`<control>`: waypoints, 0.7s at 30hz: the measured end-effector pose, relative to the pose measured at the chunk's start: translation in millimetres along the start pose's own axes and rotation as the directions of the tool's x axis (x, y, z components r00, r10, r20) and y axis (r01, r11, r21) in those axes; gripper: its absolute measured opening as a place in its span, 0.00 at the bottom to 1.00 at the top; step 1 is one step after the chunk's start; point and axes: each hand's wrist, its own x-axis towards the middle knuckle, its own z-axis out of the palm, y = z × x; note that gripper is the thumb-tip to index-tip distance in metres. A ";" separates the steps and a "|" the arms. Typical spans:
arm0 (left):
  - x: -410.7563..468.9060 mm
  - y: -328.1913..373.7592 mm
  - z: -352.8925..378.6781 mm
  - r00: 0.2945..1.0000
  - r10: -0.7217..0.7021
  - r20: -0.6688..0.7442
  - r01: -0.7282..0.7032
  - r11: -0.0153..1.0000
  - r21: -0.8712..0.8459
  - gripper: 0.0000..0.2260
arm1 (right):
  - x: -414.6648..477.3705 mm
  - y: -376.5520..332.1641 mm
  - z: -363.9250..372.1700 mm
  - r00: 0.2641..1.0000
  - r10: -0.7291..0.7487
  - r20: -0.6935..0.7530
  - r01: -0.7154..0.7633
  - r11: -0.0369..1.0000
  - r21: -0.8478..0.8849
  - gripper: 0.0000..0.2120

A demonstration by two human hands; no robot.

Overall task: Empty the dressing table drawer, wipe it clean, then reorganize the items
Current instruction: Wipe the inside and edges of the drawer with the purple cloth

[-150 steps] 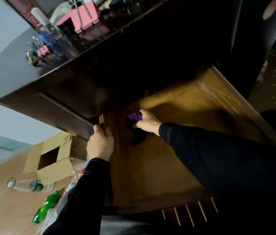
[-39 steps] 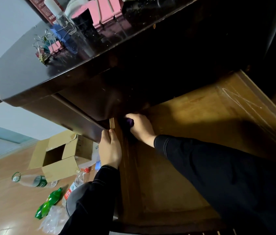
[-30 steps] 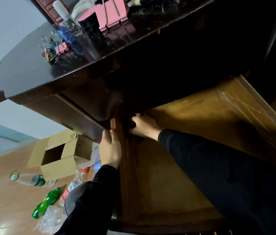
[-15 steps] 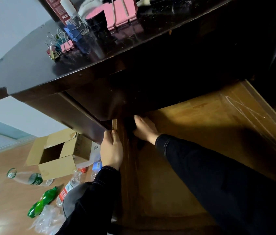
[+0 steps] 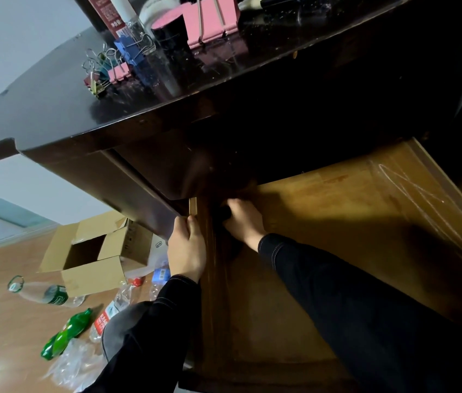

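Note:
The wooden drawer (image 5: 337,222) is pulled far out from under the dark dressing table top (image 5: 54,109), and its brown floor is bare. My right hand (image 5: 242,221) reaches into the drawer's far left corner, fingers curled over a dark cloth (image 5: 225,212) that shows only as a small dark edge against the side wall. My left hand (image 5: 187,248) grips the top of the drawer's left side wall (image 5: 210,279). Several binder clips (image 5: 111,69), a large pink clip (image 5: 213,19), a small clear bottle (image 5: 128,22) and a black round jar (image 5: 167,26) stand on the table top.
On the tan floor at left lie an open cardboard box (image 5: 93,251), a clear plastic bottle (image 5: 45,293), a green bottle (image 5: 65,334) and crumpled plastic wrap (image 5: 74,364). White scratches mark the drawer's right side (image 5: 408,188).
My right hand has pushed the cloth deeper into the drawer's far left corner, so its purple colour no longer shows. My left hand has stayed on the side wall. The view tilted up slightly.

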 end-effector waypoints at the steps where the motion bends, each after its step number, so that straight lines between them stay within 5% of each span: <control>1: 0.4 0.1 -0.2 1.000 -0.005 0.001 0.005 1.000 -0.001 0.13 | -4.8 0.4 3.4 1.000 0.014 -0.008 -0.014 1.000 0.021 0.14; 7: -3.1 3.7 -1.4 1.000 -0.020 0.009 0.020 1.000 -0.011 0.13 | -9.5 -11.0 7.3 0.988 0.146 -0.044 -0.129 0.957 0.259 0.13; 12: -1.6 0.8 -0.5 1.000 -0.020 0.006 0.020 0.999 -0.027 0.12 | -6.7 -10.2 6.4 0.997 0.058 -0.058 -0.030 0.919 0.393 0.13; 17: -2.8 0.9 -1.0 1.000 -0.011 0.003 0.011 0.999 -0.039 0.12 | -5.7 -8.9 11.2 0.991 0.129 -0.036 -0.102 0.901 0.421 0.15; 21: -1.3 0.0 -0.7 1.000 -0.019 0.003 0.019 0.999 -0.031 0.12 | -4.3 -22.4 5.0 0.991 0.052 -0.121 0.025 0.827 0.561 0.18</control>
